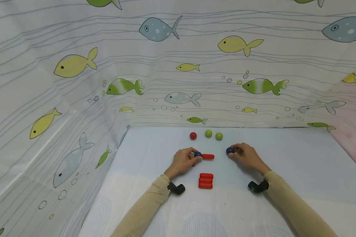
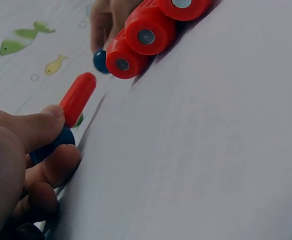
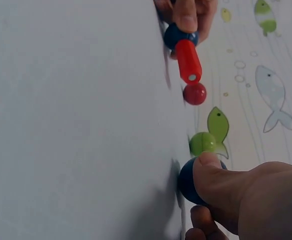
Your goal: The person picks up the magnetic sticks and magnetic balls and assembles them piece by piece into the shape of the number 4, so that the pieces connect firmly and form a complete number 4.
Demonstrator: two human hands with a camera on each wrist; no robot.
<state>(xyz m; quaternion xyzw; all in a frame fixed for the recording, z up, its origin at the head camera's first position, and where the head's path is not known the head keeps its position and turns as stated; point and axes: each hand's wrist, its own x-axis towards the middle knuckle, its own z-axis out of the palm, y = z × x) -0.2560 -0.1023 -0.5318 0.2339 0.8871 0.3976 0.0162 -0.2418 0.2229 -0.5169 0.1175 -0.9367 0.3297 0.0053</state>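
Observation:
My left hand (image 1: 183, 160) grips a blue ball (image 1: 197, 154) between thumb and fingers. From that ball a red magnetic rod (image 1: 208, 156) sticks out to the right, its far end free with a metal disc (image 3: 192, 77) showing in the right wrist view. Off to the right, my right hand (image 1: 248, 156) pinches a second blue ball (image 1: 229, 151), close over the table and apart from the rod's free end. Nearer to me, three red rods (image 1: 206, 181) lie side by side, with round metal discs in their ends (image 2: 146, 37) seen in the left wrist view.
Behind the hands a red ball (image 1: 193, 135) and two green balls, one left (image 1: 208, 133) and one right (image 1: 219, 136), sit on the pale table cover (image 1: 284, 158). A fish-patterned curtain (image 1: 154, 75) rises at the back and left. Dark wrist cameras (image 1: 258, 186) hang under both forearms.

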